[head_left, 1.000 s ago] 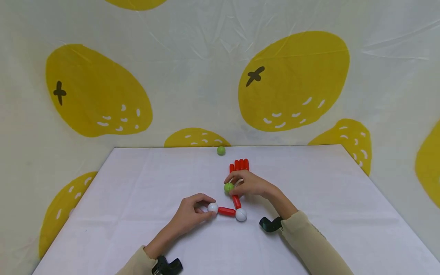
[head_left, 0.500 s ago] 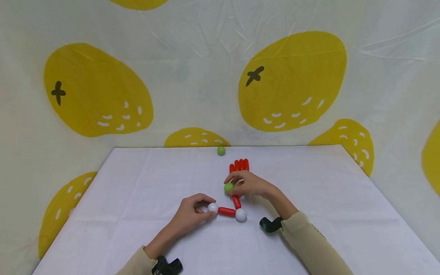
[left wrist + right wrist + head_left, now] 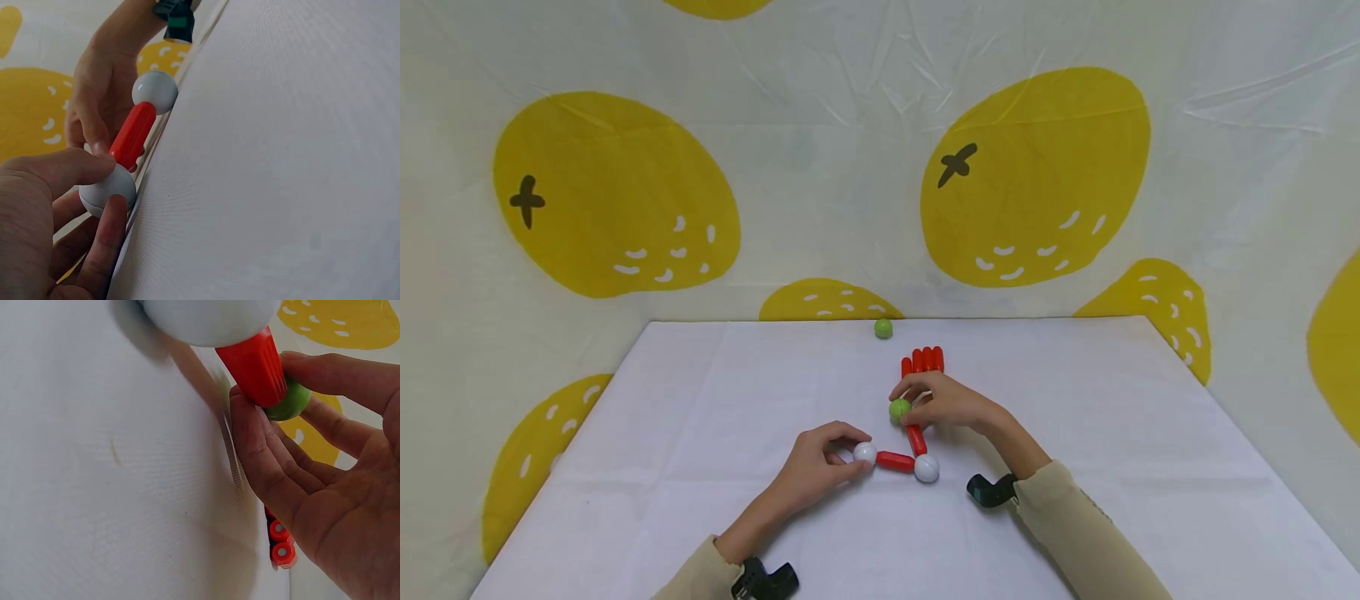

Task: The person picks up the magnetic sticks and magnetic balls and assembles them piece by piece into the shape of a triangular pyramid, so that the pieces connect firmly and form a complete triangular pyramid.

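Observation:
My left hand [image 3: 812,467] pinches a white ball [image 3: 865,453] between thumb and fingers. From that ball a red rod [image 3: 896,462] runs to a second white ball [image 3: 927,468], which no hand touches. Another red rod [image 3: 916,441] leads from this second ball up to a green ball [image 3: 899,410], so the pieces form a V. My right hand [image 3: 951,402] pinches the green ball, its thumb and fingertips on either side. In the right wrist view the rod's end [image 3: 259,372] meets the green ball [image 3: 289,400], partly covered by fingers.
Several loose red rods [image 3: 928,359] lie side by side beyond my right hand, with metal tips [image 3: 282,553] in the right wrist view. A loose green ball [image 3: 883,328] sits near the far edge of the white table [image 3: 737,367]. Behind hangs a fruit-patterned cloth [image 3: 827,183].

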A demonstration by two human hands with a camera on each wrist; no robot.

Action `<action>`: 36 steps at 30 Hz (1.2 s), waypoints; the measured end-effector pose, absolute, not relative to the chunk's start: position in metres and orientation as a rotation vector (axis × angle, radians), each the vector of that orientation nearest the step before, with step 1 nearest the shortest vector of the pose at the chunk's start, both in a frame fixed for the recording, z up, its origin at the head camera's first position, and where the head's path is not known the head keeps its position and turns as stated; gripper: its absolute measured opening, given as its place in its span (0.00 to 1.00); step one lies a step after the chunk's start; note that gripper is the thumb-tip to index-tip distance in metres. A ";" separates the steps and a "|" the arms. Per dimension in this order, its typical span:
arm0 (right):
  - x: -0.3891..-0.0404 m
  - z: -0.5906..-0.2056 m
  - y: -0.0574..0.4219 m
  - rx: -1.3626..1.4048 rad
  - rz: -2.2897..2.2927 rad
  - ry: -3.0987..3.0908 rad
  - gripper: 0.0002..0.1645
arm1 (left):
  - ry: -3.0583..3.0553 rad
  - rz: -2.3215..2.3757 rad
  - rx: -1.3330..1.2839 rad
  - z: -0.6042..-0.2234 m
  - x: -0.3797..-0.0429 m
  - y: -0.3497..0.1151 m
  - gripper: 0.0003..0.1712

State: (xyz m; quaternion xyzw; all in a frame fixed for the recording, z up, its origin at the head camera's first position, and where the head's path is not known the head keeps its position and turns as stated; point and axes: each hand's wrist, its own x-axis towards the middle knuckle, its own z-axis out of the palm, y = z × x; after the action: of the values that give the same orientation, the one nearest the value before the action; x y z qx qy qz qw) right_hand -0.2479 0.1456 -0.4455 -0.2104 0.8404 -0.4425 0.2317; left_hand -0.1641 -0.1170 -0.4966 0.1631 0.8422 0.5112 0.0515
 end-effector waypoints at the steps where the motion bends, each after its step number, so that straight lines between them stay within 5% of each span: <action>1: -0.248 -0.446 0.146 -0.579 -1.217 2.310 0.20 | 2.562 1.554 0.494 -0.497 -0.164 -0.117 0.18; 36: -0.248 -0.443 0.144 -0.541 -1.188 2.340 0.23 | 2.532 1.593 0.516 -0.494 -0.163 -0.118 0.18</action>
State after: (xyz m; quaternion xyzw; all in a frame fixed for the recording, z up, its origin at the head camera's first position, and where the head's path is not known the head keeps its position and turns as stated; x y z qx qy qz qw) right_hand -0.2477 0.1440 -0.4433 -0.1967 0.8500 -0.4315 0.2292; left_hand -0.1630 -0.1177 -0.4945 0.1697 0.8331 0.5239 0.0529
